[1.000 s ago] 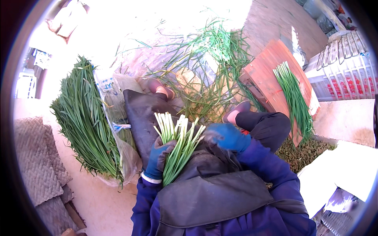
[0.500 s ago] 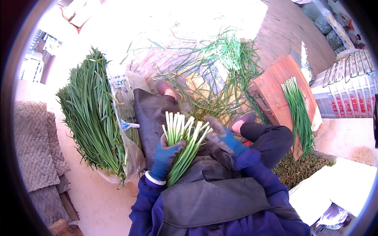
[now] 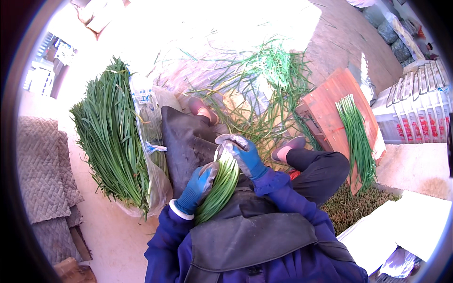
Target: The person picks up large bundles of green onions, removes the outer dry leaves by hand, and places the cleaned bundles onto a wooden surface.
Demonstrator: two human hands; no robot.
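Observation:
My left hand (image 3: 199, 181), in a blue and grey glove, grips a bunch of green leafy stalks (image 3: 218, 197) with pale ends, held upright in my lap over a black apron (image 3: 264, 236). My right hand (image 3: 238, 153), gloved the same, is closed over the pale tops of that bunch, largely covering them. To the left, a big pile of long green leaves (image 3: 106, 137) lies beside a clear plastic bag (image 3: 158, 186). On the right, a neat bundle of similar stalks (image 3: 355, 146) rests on a tilted wooden board (image 3: 321, 101).
Loose green leaves (image 3: 278, 66) are strewn on the floor ahead around my feet. A white slatted crate (image 3: 410, 122) with wire on top stands right. Grey quilted mats (image 3: 42, 165) lie at left. Stuffed bags (image 3: 387, 30) are piled far right. A white sheet (image 3: 415, 226) lies lower right.
My right hand has moved up and left from beside the bunch and closed over its pale tops, which were exposed before. My left hand still holds the bunch.

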